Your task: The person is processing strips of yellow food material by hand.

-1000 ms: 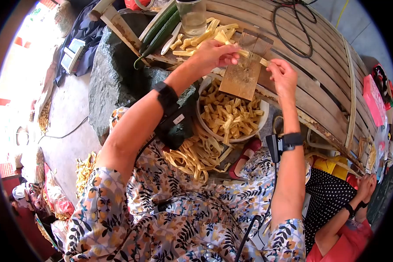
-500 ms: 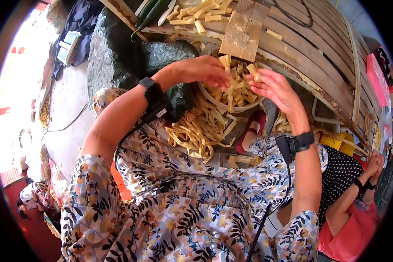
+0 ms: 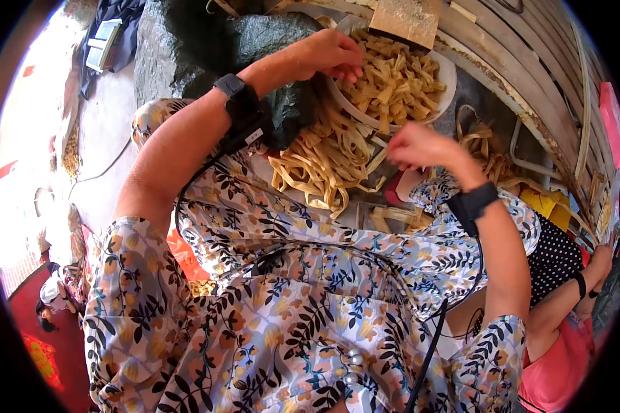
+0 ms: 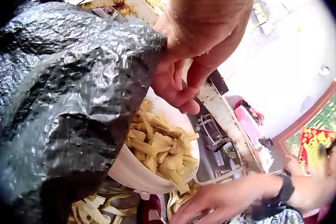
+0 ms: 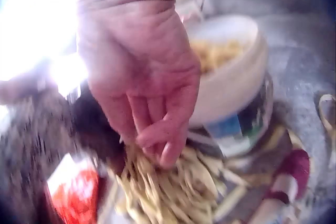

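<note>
Black plastic (image 3: 179,41) lies at left. I see the left hand (image 3: 331,54), fingers loosely curled and empty, over the white bowl (image 3: 449,74) at its near rim. Pale strips (image 3: 327,162) lie heaped just below the bowl. The right hand (image 3: 420,146) meets them, blurred, so I cannot tell its grip. They look light, limp and tangly: pinch one free end.

One round white bowl (image 3: 450,79) of short yellow cut strips (image 3: 393,82) sits at one o'clock, with one loose pile of long pale yellow strips (image 3: 324,162) at its seven o'clock. Two bare hands show, the left hand (image 3: 331,54) and the right hand (image 3: 420,148), and one worn wooden board (image 3: 406,17) at twelve o'clock.
</note>
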Tool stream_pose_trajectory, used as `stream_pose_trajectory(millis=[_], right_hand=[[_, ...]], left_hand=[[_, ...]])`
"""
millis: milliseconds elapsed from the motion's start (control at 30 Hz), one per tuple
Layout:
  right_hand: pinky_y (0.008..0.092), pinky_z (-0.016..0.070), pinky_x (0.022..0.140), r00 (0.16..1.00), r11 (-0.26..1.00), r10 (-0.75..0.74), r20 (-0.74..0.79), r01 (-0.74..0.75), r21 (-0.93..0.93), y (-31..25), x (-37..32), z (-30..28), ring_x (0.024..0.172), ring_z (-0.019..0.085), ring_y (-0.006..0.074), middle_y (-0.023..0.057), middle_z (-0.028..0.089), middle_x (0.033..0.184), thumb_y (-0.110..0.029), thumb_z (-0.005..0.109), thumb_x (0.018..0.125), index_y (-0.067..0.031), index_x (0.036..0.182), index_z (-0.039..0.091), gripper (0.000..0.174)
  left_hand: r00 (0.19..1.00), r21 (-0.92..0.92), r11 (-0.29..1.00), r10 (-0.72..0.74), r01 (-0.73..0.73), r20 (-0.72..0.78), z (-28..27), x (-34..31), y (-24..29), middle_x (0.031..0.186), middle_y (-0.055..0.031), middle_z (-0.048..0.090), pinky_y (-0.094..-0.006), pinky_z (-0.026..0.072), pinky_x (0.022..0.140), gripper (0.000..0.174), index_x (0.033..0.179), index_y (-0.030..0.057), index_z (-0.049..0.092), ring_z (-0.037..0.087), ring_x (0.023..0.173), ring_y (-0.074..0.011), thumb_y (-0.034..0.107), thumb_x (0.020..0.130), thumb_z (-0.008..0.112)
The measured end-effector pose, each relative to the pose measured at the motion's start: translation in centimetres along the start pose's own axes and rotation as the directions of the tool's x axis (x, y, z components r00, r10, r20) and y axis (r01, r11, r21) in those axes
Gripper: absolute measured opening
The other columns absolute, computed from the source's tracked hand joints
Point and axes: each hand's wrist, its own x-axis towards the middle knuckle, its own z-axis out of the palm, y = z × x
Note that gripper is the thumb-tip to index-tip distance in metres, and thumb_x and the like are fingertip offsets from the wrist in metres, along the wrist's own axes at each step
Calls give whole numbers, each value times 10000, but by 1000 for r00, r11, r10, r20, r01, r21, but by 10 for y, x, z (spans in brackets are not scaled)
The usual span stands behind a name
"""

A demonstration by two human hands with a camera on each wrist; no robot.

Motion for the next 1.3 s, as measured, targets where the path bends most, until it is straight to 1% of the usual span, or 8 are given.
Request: stream_pose_trajectory(millis=[100,333,633,733,767,867,1033,1300], right_hand=[[391,457,712,997,783,69,16,-44,-620,67,65,53,775,571,334,174,603,777,-205,605,674,-69,872,643,243],[459,380,879,950,823,140,-279,-268,-501,152,137,97,1047,465,387,223,457,1176,-110,474,750,-75,1103,535,361],[447,443,645,865,903,-64,-498,-162,-397,157,135,101,754,567,368,188,594,788,-190,540,679,-54,811,606,201],[439,440,615,601,926,-214,-770,-125,-355,174,142,94,707,568,354,166,601,747,-180,540,673,-75,763,618,159],[425,435,592,828,937,-62,-557,-144,-318,175,131,88,662,567,341,169,596,692,-192,532,687,-64,696,624,159],[373,451,569,983,900,-131,-128,63,-432,145,114,82,608,567,273,130,615,673,-153,534,707,-34,724,641,160],[252,445,603,979,977,-200,36,197,82,19,31,40,642,557,91,38,630,679,-152,591,704,-41,767,668,149],[188,436,670,809,711,-40,-586,435,552,-2,-25,-30,733,543,56,8,614,844,-70,570,786,-7,917,638,160]], left_hand=[[999,27,1000,6,-6,33,4,-4,3,850,-33,630,-196,455,649,260,1018,26,573,590,718,-77,229,863,526],[998,-34,998,58,-58,17,3,-16,20,830,-20,624,-179,439,647,226,987,32,591,577,707,-61,206,860,524],[998,-4,999,55,-55,14,-4,-20,28,691,17,562,-163,402,564,200,923,12,608,505,608,-36,181,851,527],[997,37,998,51,-53,64,1,-17,29,655,38,524,-154,375,533,195,907,15,610,453,581,-22,180,858,518],[995,35,998,47,-50,83,5,-16,29,643,41,516,-154,369,524,193,899,14,611,440,571,-20,179,857,520],[997,81,995,55,-59,53,11,-13,29,633,49,502,-151,369,526,193,893,13,609,428,560,-19,182,858,525],[977,103,980,156,-172,145,12,-16,36,655,44,513,-152,381,544,224,909,17,606,442,578,-17,226,857,543],[935,-171,950,294,-262,199,8,-16,40,774,-23,611,-191,443,581,222,925,38,610,553,662,-79,240,851,555]])
